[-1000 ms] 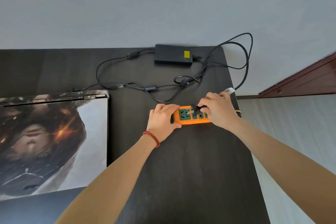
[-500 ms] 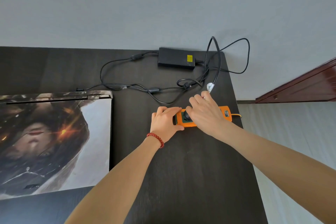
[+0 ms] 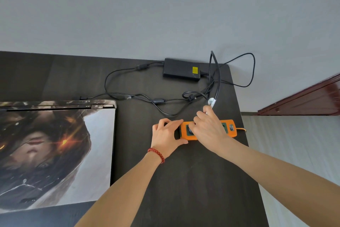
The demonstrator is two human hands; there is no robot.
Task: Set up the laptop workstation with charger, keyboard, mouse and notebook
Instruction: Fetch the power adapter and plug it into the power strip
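1. Charger: the adapter brick (image 3: 181,70) lies at the far edge of the desk (image 3: 193,180), near its right corner. Its thin cable (image 3: 110,79) runs left to the laptop (image 3: 55,153) and appears to reach the rear edge; the connector itself is too small to confirm as seated.
2. Power strip (image 3: 229,127): orange, lying flat near the right edge of the desk, with its own orange lead running off to the right.
3. Left hand (image 3: 166,133): partly closed around the left end of the strip, thumb on the near side and fingers on the far side, holding it steady against the desk.
4. Right hand (image 3: 208,129): laid over the middle of the strip, fingers curled down onto the black plug (image 3: 189,130) in the leftmost socket. The mains cord (image 3: 217,72) rises from under this hand, carries a white tag, and loops back to the brick. Judgement: the plug is being pressed home; full seating cannot be confirmed because the hand covers it.
5. Laptop: closed, with a printed lid, on the left of the desk, well apart from the strip.
6. Progress: charger connection is near complete. Judged early in the overall task.
7. Remaining: confirm the plug is seated, open the laptop, then place keyboard, mouse and notebook. None of these three items is in view.
8. Caution: the cables lie in loose tangled loops beyond the strip and could snag when items are placed.
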